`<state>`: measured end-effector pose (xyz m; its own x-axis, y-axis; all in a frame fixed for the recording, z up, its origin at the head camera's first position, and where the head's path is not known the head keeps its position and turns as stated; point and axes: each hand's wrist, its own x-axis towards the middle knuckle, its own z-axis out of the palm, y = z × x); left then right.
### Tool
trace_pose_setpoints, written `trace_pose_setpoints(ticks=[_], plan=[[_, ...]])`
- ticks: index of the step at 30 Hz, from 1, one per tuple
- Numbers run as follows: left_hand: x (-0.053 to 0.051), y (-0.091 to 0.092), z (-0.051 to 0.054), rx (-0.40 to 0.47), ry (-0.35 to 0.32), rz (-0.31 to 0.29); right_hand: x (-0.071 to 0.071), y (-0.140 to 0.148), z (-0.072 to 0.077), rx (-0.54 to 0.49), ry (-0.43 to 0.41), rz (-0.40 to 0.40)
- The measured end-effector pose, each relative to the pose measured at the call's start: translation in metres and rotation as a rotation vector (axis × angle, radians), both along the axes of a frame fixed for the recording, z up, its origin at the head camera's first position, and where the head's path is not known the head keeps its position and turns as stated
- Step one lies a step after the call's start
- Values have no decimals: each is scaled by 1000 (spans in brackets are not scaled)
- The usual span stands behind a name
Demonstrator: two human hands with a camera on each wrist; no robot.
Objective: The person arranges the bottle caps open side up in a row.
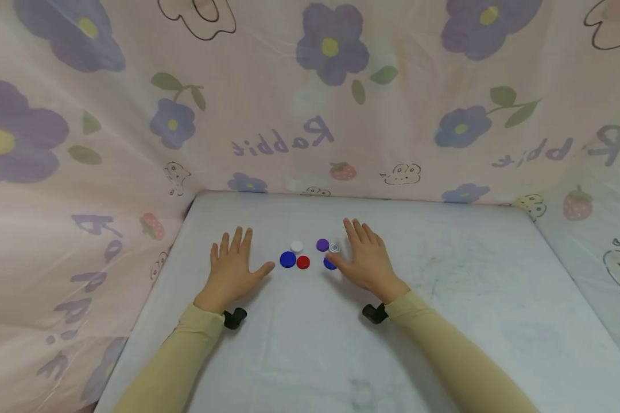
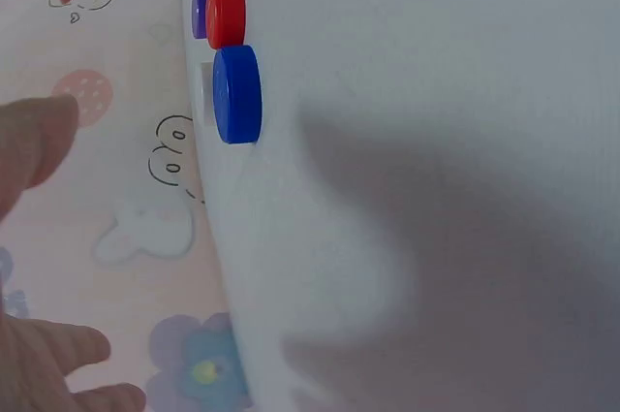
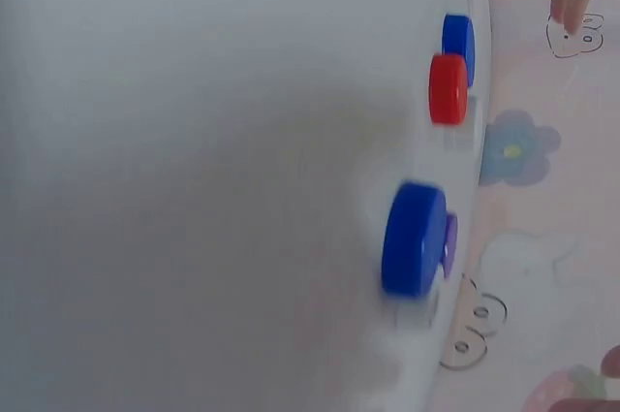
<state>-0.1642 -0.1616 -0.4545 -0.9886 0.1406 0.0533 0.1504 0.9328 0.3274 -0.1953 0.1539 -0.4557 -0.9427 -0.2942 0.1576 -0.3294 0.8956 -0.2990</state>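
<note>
Apparent approach step: my left grip and right grip stand wide; the red cap between them likely requires pinching.

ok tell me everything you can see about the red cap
The red cap is a short, round disc, glossy and plastic-looking. It lies flat on the white table, close beside a blue cap; whether they touch is unclear. Neither the left hand nor the right hand touches it.

Glossy plastic discs, matt tabletop, cloth sleeves, smooth sheet-like backdrop
</note>
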Motion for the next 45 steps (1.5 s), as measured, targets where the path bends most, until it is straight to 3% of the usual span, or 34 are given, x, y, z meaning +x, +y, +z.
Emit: trace_pose_setpoints(ticks=[10,15,20,31,45], plan=[[-12,4,-13,257,-81,-29,-5,-26,-12,-199,-68,55],[-16,7,-12,402,-152,-59,-8,-38,-17,-299,-118,66],[-21,8,-18,470,-210,-69,-10,-48,-21,-367,-134,98],[-29,16,-24,525,-268,-120,-12,-68,-33,-264,-102,143],[-35,18,-33,447,-233,-111,-14,-81,-36,-203,-97,141]])
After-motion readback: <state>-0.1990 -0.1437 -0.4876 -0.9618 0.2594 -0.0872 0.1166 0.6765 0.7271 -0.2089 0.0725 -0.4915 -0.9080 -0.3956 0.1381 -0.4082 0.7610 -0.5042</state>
